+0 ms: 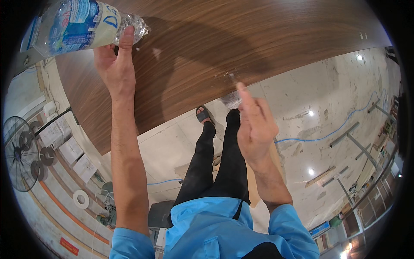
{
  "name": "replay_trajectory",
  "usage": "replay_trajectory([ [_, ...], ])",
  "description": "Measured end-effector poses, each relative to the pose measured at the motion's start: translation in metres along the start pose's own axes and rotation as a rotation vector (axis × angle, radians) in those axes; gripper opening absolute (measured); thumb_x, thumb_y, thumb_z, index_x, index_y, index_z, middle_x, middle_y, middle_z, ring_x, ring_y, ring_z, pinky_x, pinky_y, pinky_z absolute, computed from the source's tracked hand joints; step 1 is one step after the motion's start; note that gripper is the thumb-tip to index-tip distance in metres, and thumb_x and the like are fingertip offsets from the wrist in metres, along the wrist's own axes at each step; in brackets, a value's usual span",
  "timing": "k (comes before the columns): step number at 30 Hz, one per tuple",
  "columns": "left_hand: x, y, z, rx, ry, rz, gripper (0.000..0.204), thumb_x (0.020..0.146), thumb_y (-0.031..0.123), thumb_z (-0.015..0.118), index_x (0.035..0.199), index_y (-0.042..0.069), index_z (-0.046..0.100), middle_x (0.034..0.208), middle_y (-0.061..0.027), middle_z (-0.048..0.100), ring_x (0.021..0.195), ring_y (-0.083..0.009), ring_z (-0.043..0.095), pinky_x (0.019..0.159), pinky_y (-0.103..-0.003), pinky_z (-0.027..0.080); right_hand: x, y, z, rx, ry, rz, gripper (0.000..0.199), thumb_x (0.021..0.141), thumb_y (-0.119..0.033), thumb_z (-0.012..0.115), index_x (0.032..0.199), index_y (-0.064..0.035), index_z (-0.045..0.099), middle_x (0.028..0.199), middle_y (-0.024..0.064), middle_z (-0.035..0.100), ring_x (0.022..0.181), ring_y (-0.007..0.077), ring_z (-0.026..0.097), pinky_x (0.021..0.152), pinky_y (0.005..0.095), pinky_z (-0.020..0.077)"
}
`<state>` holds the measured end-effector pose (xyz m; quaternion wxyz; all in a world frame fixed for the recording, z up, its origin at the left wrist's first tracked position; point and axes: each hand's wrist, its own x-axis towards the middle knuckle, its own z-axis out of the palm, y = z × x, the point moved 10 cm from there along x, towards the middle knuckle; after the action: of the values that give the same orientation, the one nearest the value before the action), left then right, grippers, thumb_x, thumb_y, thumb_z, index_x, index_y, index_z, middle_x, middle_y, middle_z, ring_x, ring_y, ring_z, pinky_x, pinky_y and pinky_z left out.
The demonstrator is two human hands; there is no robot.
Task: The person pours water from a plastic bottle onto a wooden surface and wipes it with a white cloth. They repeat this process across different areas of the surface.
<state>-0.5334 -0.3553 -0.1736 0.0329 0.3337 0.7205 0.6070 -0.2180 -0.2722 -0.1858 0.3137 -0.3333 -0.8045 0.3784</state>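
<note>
My left hand (117,64) is closed on a large clear plastic bottle (79,26) at the upper left. The bottle has a blue label and a pale strip with handwriting; my thumb presses on its ribbed, crumpled-looking end. Over the near edge of the brown wood-grain table (207,39), my right hand (255,123) is closed with one finger pointing forward. A thin pale thing at its fingertips is blurred, and I cannot make out what it is. Small crumbs (226,73) lie on the tabletop just ahead of those fingertips.
A black fan (18,153) stands at the far left, near papers (71,149) and a white tape roll (81,198). Below the table edge, a blue hose (327,137) crosses the worn floor (297,86). Metal bars (345,134) lie at the right.
</note>
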Motion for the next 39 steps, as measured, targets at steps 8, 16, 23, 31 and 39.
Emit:
replay_trajectory([
  [8, 0.0, -0.002, 0.0, -0.034, -0.004, -0.007, 0.045, 0.097, 0.028, 0.078, 0.128, -0.001, 0.063, 0.119, -0.0078, 0.069, 0.108, -0.0147, 0.062, 0.096, -0.03, 0.048, -0.005, 0.005, -0.004, -0.018, 0.034, 0.033, 0.055, 0.087, 0.018, 0.057, 0.136, -0.0031, 0.068, 0.085, 0.0115, 0.061, 0.073, 0.0174, 0.061, 0.066, 0.027, 0.052],
  [16, 0.0, -0.006, 0.0, -0.032, -0.019, -0.037, 0.045, 0.098, 0.025, 0.077, 0.13, -0.001, 0.062, 0.12, -0.0074, 0.069, 0.11, -0.0151, 0.062, 0.099, -0.031, 0.048, -0.006, 0.005, -0.001, 0.044, 0.023, 0.002, 0.055, 0.087, 0.017, 0.057, 0.137, -0.0028, 0.068, 0.089, 0.0123, 0.065, 0.074, 0.0176, 0.064, 0.068, 0.0275, 0.0536],
  [23, -0.002, -0.002, 0.001, -0.041, -0.007, -0.032, 0.048, 0.097, 0.024, 0.078, 0.133, -0.002, 0.06, 0.126, -0.0078, 0.066, 0.115, -0.0158, 0.06, 0.103, -0.031, 0.046, -0.007, 0.004, 0.002, 0.0, -0.036, 0.045, 0.053, 0.089, 0.016, 0.057, 0.137, -0.0027, 0.068, 0.088, 0.0127, 0.065, 0.075, 0.0188, 0.065, 0.069, 0.0277, 0.0538],
  [31, -0.001, -0.005, -0.001, -0.019, -0.018, -0.037, 0.047, 0.098, 0.027, 0.077, 0.132, -0.002, 0.06, 0.125, -0.0083, 0.067, 0.113, -0.0155, 0.061, 0.1, -0.031, 0.047, -0.006, 0.004, -0.003, 0.036, 0.041, -0.038, 0.066, 0.081, 0.019, 0.056, 0.14, -0.0061, 0.066, 0.085, 0.0098, 0.057, 0.067, 0.0189, 0.055, 0.059, 0.0283, 0.0479],
  [39, -0.001, -0.005, 0.0, -0.009, -0.013, -0.036, 0.045, 0.097, 0.026, 0.078, 0.129, -0.001, 0.061, 0.12, -0.0076, 0.069, 0.106, -0.0145, 0.063, 0.096, -0.031, 0.049, -0.007, 0.005, 0.003, 0.068, 0.018, -0.066, 0.064, 0.082, 0.018, 0.058, 0.14, -0.0058, 0.066, 0.085, 0.01, 0.057, 0.066, 0.0186, 0.055, 0.059, 0.0273, 0.0466],
])
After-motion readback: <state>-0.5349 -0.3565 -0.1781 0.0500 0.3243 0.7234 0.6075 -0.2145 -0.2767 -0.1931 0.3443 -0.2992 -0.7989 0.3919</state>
